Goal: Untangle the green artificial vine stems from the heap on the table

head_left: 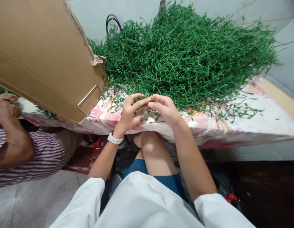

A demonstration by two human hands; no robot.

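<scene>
Thin, curly, green plant stems (pixel 185 60) are lying in a big heap on a white tablecloth with pink and orange patches (pixel 268 122), just past the person's two hands. The heap is hiding much of the cloth and the low end of a looped black cord (pixel 113 15). The left hand (pixel 131 112), with a white watch (pixel 115 139) on its wrist, is bending its fingers by the heap. I cannot tell if it is gripping a stem. The right hand (pixel 166 109) is holding its thumb and first finger close, making a narrow gap. Something thin and dark is showing at the tips, too small to tell if it is being pinched.

On the left, a big brown cardboard piece (pixel 42 57) is standing up, and the view is cutting off its top. A silver wire loop (pixel 78 106) is sticking out near its low corner. Another person in a striped shirt (pixel 46 152) is sitting there, mostly out of view; what those hands (pixel 8 109) are holding is hard to see.
</scene>
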